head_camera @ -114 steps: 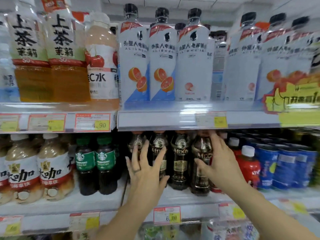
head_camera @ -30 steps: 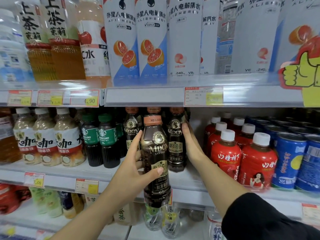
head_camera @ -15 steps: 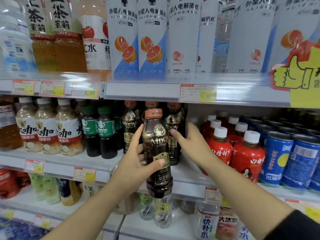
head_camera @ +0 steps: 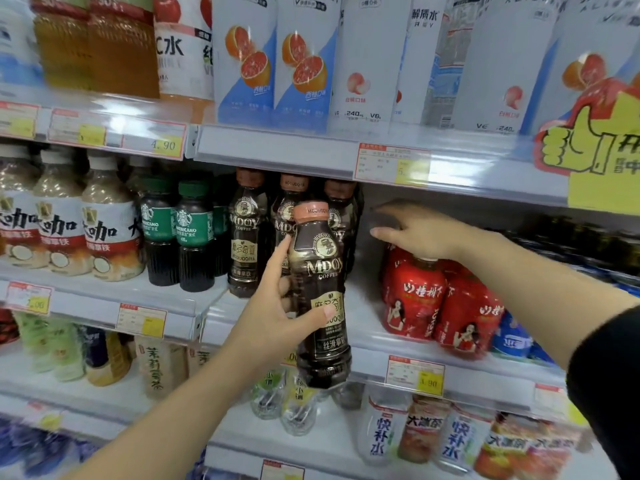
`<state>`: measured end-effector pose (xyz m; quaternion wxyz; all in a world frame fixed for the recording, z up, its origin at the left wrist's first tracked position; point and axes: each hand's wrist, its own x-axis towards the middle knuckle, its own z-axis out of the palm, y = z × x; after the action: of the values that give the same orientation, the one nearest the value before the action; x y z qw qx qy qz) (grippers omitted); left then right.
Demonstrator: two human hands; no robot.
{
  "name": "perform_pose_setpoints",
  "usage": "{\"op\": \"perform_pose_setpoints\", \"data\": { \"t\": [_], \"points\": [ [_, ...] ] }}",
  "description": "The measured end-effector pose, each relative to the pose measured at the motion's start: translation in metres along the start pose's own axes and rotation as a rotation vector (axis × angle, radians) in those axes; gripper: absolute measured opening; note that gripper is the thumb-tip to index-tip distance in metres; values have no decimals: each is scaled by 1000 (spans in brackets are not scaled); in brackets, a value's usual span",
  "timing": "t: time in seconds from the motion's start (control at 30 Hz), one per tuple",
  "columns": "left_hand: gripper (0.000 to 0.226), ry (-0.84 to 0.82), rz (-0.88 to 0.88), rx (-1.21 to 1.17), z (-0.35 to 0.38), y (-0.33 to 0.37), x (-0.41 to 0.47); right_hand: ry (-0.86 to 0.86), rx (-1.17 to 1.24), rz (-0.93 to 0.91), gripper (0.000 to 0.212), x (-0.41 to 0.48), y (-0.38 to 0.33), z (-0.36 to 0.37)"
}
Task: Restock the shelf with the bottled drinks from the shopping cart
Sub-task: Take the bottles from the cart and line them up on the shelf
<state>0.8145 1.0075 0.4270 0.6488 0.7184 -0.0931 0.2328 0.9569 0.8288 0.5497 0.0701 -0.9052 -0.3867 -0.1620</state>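
Leftmost on the middle shelf (head_camera: 104, 299), pale latte bottles (head_camera: 107, 220) with white and red labels are seen, followed by two green-labelled Americano bottles (head_camera: 192, 233). Just right of these, a row of dark MDQY coffee bottles (head_camera: 247, 233) is stood upright under the upper shelf edge. In front of that row, nearer the camera, one more coffee bottle (head_camera: 320, 292) with a brown cap is held upright by the left hand (head_camera: 277, 317): the thumb is laid across the label at the front, the index finger is stretched up along the bottle's left side, and the remaining fingers are wrapped behind it. Its base is seen level with the shelf's front rail, so it is not set down. Further right, a bare stretch of shelf is seen beside the coffee row. Over it the right hand (head_camera: 422, 233) is held palm down, fingers loosely extended and slightly apart, gripping nothing, and is placed just above the red bottles (head_camera: 415, 296) with white caps. Blue cans (head_camera: 512, 337) are partly visible at the far right, blurred.
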Motion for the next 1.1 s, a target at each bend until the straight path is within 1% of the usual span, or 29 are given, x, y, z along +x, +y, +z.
{"op": "perform_pose_setpoints", "data": {
  "t": [0.1,0.23,0.37,0.47,0.53,0.6,0.67,0.7,0.77,0.83,0.93,1.1],
  "points": [
    [97,32,22,11,6,-3,-3,-80,-7,73,50,21,14,-1],
    [97,90,39,-7,16,-6,-3,-114,-55,63,42,49,34,6],
    [97,143,57,-40,22,-9,3,-188,-25,47,35,75,46,17],
    [91,191,82,-41,22,-12,6,-167,32,30,33,88,50,30],
    [89,213,96,-50,21,-14,7,-170,66,-12,33,96,52,39],
    [92,234,96,-64,19,-16,6,-154,123,-36,33,104,52,43],
    [95,243,94,-75,18,-16,4,-140,234,-33,35,109,50,43],
    [95,245,97,-72,16,-17,4,-142,286,-41,32,111,49,43],
    [96,240,100,-62,13,-17,2,-135,322,-42,20,114,50,45],
    [96,231,100,-60,11,-18,2,-125,372,-18,26,117,54,47],
    [96,214,93,-67,9,-18,3,-122,487,27,28,119,59,53],
    [95,214,79,-94,8,-18,4,-101,513,-52,29,119,57,54]
  ]
}}
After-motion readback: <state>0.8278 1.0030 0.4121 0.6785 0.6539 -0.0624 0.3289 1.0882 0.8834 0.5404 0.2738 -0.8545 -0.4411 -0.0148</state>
